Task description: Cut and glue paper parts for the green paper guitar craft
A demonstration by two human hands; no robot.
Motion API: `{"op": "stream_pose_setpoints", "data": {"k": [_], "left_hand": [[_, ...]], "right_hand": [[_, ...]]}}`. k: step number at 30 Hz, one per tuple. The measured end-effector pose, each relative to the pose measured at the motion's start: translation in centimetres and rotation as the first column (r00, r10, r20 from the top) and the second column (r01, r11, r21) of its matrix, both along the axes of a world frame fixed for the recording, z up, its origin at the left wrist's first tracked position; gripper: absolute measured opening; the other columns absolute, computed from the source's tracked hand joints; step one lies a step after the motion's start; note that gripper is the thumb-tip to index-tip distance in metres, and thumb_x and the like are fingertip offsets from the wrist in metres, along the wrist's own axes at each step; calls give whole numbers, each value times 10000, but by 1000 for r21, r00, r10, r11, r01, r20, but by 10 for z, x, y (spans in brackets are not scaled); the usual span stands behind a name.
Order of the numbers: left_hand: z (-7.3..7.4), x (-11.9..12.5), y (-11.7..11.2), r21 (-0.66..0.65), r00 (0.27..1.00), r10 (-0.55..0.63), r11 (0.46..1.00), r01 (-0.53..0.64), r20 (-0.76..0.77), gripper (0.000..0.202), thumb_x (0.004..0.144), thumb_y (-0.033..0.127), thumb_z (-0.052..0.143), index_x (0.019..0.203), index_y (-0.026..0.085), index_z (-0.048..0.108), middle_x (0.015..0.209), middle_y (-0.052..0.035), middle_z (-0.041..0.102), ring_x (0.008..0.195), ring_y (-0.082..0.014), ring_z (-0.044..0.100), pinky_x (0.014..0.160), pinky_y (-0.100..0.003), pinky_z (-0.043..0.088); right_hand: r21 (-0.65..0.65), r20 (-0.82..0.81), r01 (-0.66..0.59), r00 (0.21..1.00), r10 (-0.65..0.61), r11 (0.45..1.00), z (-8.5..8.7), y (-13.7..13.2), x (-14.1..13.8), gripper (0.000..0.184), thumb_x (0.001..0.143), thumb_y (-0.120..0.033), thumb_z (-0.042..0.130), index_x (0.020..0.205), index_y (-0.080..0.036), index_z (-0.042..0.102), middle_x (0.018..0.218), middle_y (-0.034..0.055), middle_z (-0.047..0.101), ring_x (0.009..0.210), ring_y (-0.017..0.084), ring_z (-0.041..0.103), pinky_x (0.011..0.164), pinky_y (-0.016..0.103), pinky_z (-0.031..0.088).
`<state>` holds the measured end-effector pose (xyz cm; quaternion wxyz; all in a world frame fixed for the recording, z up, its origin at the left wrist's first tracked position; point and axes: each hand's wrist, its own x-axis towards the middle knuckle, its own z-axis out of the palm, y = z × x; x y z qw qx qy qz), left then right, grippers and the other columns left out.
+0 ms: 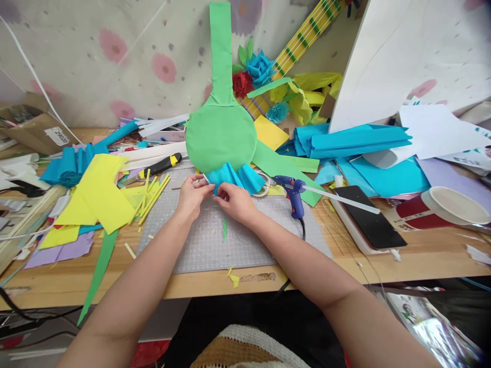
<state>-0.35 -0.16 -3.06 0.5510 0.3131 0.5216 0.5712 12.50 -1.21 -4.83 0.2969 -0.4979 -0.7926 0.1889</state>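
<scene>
Over the grey cutting mat (207,255), my left hand (193,195) pinches one end of a strip of blue crepe paper (224,175), beside a thin pale stick. My right hand (235,200) has its fingers closed on the lower edge of the same strip, close to the left hand. The rest of the strip spreads in wavy folds to the right. Just behind it stands a green paper-covered banjo-like shape (221,135), a round body with a long upright neck. To the right, a blue glue gun (293,194) with a white glue stick lies on the mat.
On the left are yellow paper pieces (97,194), thin yellow sticks (153,202) and a yellow-black utility knife (159,166). A phone (368,214) and a paper cup (429,207) stand on the right. Blue crepe paper rolls (353,140) lie behind; a white board (383,66) leans at the back right.
</scene>
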Motion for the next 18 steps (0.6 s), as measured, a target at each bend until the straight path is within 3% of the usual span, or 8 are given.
{"op": "stream_pose_setpoints", "data": {"k": [9,18], "left_hand": [[-8,2,3,19,998,21,1000,-22,58,458,496,-7,663,862,162,445,631,28,613,571,-101,590,590,-235,480],[-3,1,3,1,997,52,999,-52,64,447,500,-10,687,813,171,424,627,54,568,566,-94,581,627,-270,499]], "right_hand": [[-14,173,53,984,-49,999,3,0,-1,153,812,-288,494,832,-177,597,806,33,649,717,134,556,607,238,339],[-57,153,81,986,-72,995,5,0,0,150,804,-306,516,829,-191,608,797,14,671,699,132,583,571,236,332]]}}
